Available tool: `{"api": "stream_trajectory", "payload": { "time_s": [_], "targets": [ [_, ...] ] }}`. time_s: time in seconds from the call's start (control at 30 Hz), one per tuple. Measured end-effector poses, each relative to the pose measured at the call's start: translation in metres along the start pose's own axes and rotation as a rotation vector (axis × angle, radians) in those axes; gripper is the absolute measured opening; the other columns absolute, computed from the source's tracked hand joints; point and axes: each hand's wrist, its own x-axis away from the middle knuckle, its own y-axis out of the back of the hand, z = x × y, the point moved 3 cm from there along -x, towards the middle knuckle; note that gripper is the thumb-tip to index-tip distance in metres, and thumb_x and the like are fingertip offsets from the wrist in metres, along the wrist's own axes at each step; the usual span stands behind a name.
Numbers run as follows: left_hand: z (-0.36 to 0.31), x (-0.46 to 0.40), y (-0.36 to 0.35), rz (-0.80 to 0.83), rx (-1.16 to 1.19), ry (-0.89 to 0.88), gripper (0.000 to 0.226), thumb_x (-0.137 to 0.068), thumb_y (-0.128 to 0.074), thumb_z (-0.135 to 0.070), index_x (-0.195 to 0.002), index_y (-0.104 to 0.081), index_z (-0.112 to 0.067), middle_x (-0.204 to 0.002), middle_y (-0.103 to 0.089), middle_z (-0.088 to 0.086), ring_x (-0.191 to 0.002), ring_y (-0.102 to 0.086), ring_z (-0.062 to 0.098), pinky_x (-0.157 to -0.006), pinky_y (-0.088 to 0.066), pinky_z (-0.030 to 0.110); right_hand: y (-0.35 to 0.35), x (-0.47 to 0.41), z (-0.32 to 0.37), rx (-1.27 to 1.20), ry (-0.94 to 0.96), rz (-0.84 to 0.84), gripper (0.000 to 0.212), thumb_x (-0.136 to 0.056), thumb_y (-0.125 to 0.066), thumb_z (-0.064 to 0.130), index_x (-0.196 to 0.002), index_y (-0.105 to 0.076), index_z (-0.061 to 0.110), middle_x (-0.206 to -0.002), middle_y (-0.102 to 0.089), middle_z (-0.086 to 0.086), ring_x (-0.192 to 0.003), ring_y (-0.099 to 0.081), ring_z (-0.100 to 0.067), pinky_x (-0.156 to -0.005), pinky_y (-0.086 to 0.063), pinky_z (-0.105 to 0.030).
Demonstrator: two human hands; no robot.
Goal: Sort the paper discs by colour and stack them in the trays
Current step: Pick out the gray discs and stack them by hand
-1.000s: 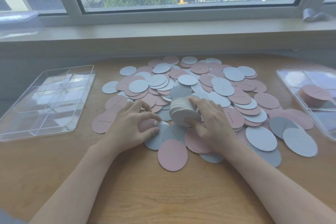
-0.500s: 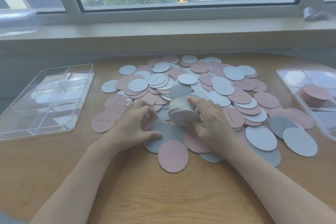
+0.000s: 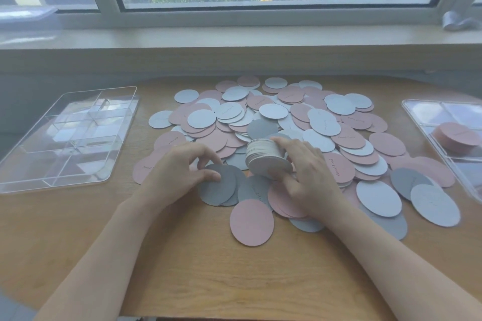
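A wide heap of pink and pale blue-grey paper discs (image 3: 284,122) covers the middle of the wooden table. My right hand (image 3: 310,177) grips a thick stack of pale discs (image 3: 266,157), held tilted just above the heap. My left hand (image 3: 177,172) pinches a blue-grey disc (image 3: 217,187) between thumb and fingers at the heap's near edge. A clear divided tray (image 3: 65,135) lies at the left with no discs in it. A second clear tray (image 3: 427,114) at the right edge holds a stack of pink discs (image 3: 456,138).
A single pink disc (image 3: 251,221) lies nearest me on bare wood. The window sill (image 3: 234,36) runs along the far side of the table. A small grey object (image 3: 456,21) sits on the sill at the right.
My left hand has lifted a blue-grey disc from the heap's near edge and now pinches it. My right hand has kept hold of the pale stack in about the same place.
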Motion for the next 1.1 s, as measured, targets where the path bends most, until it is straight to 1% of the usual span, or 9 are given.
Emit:
{"api": "stream_trajectory", "payload": {
  "time_s": [0.1,0.2,0.33,0.5,0.63,0.77,0.87,1.03,1.1],
  "targets": [
    [0.003,-0.002,0.002,-0.011,-0.033,-0.052,0.026,-0.072,-0.087,-0.030,-0.080,-0.063,-0.037,-0.087,-0.057,-0.021,-0.086,-0.049,0.004,-0.076,-0.033,0.010,-0.001,0.000,-0.001,-0.003,-0.004,0.008,0.057,-0.081,-0.055,0.030,-0.137,-0.051,0.020,-0.103,-0.041,0.021,-0.095,-0.048,-0.016,-0.083,-0.027,-0.027],
    [0.005,-0.002,0.002,0.010,0.028,-0.037,0.027,-0.077,-0.086,-0.024,-0.078,-0.061,-0.035,-0.095,-0.065,-0.020,-0.095,-0.056,0.009,-0.082,-0.038,0.014,-0.002,0.000,-0.002,-0.007,-0.001,0.013,0.059,-0.081,-0.048,0.036,-0.137,-0.051,0.019,-0.103,-0.045,0.018,-0.095,-0.049,-0.018,-0.083,-0.028,-0.028],
    [0.002,-0.003,0.004,-0.056,0.107,0.001,0.022,-0.078,-0.081,-0.025,-0.080,-0.059,-0.029,-0.090,-0.067,-0.023,-0.088,-0.059,0.002,-0.076,-0.039,0.015,-0.001,-0.001,-0.002,-0.015,0.006,0.009,0.061,-0.079,-0.045,0.036,-0.137,-0.051,0.018,-0.102,-0.043,0.019,-0.094,-0.049,-0.018,-0.082,-0.028,-0.028],
    [0.003,-0.001,0.008,-0.199,0.109,0.134,0.036,-0.074,-0.087,-0.030,-0.088,-0.055,-0.031,-0.094,-0.060,-0.001,-0.090,-0.054,0.015,-0.072,-0.038,0.018,-0.002,-0.001,-0.002,-0.019,0.004,0.015,0.056,-0.084,-0.053,0.035,-0.138,-0.051,0.019,-0.103,-0.044,0.019,-0.095,-0.050,-0.019,-0.084,-0.030,-0.029],
    [-0.002,0.002,0.011,-0.270,0.167,0.105,0.027,-0.075,-0.074,-0.046,-0.091,-0.056,-0.035,-0.095,-0.061,-0.015,-0.094,-0.055,0.009,-0.075,-0.040,0.025,0.000,0.000,-0.001,-0.028,0.016,0.009,0.059,-0.083,-0.047,0.041,-0.137,-0.051,0.018,-0.103,-0.044,0.019,-0.094,-0.050,-0.019,-0.083,-0.030,-0.029],
    [-0.002,0.004,0.013,-0.402,0.212,0.077,0.003,-0.101,-0.057,-0.027,-0.100,-0.055,-0.026,-0.092,-0.060,-0.024,-0.087,-0.054,-0.007,-0.073,-0.040,0.010,-0.002,0.000,-0.003,-0.019,0.022,0.000,0.057,-0.081,-0.059,0.026,-0.137,-0.051,0.017,-0.105,-0.042,0.021,-0.095,-0.051,-0.021,-0.082,-0.029,-0.028],
    [0.000,0.005,0.015,-0.524,0.270,0.092,0.002,-0.102,-0.054,-0.025,-0.104,-0.055,-0.024,-0.093,-0.058,-0.019,-0.086,-0.052,0.001,-0.079,-0.041,0.021,-0.003,0.000,-0.004,-0.013,0.026,-0.007,0.058,-0.079,-0.063,0.023,-0.136,-0.052,0.017,-0.105,-0.041,0.020,-0.095,-0.052,-0.022,-0.082,-0.030,-0.029],
    [-0.014,0.004,0.004,-0.324,0.443,0.050,0.013,-0.076,-0.075,-0.033,-0.084,-0.065,-0.036,-0.088,-0.066,-0.002,-0.086,-0.064,0.026,-0.079,-0.050,0.041,-0.004,-0.001,-0.004,-0.011,0.022,-0.017,0.057,-0.081,-0.059,0.026,-0.136,-0.052,0.016,-0.105,-0.053,0.012,-0.097,-0.052,-0.020,-0.082,-0.026,-0.025],
    [-0.023,0.004,-0.009,-0.221,0.483,0.040,0.016,-0.069,-0.080,-0.036,-0.078,-0.067,-0.033,-0.084,-0.067,-0.002,-0.081,-0.064,0.023,-0.076,-0.050,0.039,-0.005,-0.001,-0.004,-0.010,0.033,-0.025,0.055,-0.083,-0.058,0.030,-0.135,-0.053,0.015,-0.106,-0.059,0.006,-0.097,-0.051,-0.018,-0.082,-0.025,-0.023]
  ]
}}
